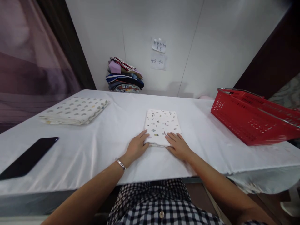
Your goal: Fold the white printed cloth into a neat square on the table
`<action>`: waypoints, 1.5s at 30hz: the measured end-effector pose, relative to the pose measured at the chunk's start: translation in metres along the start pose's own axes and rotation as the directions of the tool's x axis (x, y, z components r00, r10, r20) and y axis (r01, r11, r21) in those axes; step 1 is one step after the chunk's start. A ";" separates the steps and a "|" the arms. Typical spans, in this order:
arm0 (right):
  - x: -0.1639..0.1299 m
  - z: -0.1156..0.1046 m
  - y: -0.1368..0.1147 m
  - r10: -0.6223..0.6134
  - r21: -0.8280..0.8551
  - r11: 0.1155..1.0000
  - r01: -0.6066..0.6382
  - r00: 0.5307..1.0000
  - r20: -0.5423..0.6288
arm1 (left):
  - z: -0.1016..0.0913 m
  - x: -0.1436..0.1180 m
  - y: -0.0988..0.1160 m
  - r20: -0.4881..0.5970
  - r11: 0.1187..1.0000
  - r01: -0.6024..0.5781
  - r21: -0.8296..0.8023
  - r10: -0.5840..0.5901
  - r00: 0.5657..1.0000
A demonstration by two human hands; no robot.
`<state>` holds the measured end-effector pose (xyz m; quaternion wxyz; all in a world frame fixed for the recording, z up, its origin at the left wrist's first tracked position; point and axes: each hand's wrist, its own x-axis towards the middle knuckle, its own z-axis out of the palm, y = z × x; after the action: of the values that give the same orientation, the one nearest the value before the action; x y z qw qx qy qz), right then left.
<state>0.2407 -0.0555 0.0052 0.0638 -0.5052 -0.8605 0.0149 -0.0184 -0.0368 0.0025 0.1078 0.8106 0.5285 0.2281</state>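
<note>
At the near edge of the white-covered table (93, 150), just beyond the person's checked shirt (159, 203), both hands lie flat with fingers loosely spread, gripping nothing. The left hand (136, 146), with a silver bracelet (120, 164) on its wrist, rests on the cloth-covered tabletop and touches the near left corner of the folded printed cloth (161, 126) with its fingertips. The right hand (179, 146) lies over the near right corner of that same cloth, fingers on top of it. The folded printed cloth, white with small scattered motifs, sits flat near the middle of the table, a little back from the near edge, its long sides running away from the person.

Left of the folded printed cloth the table cover is bare for a good stretch, then a black phone (28, 157) lies flat, well apart, close to the near left edge. Right of the cloth there is bare cover too, up to a red plastic basket (253, 120) that stands at the right edge, tilted, with metal handles along its rim. Farther left and beyond the cloth lies a folded patterned blanket (75, 110). Behind the cloth the table runs clear to the white wall, where a stack of folded clothes (124, 76) rests at the far edge. Two paper notes (158, 53) hang on the wall above.
</note>
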 end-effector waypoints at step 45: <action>0.103 -0.029 -0.002 0.082 0.209 0.974 -0.086 0.996 0.027 | 0.007 0.050 0.026 0.112 0.965 -0.224 0.136 0.210 0.971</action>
<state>0.1929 0.0317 0.0437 0.1084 -0.5314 -0.8325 0.1128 0.0227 -0.0017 0.0199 0.0471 0.8794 0.4461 0.1594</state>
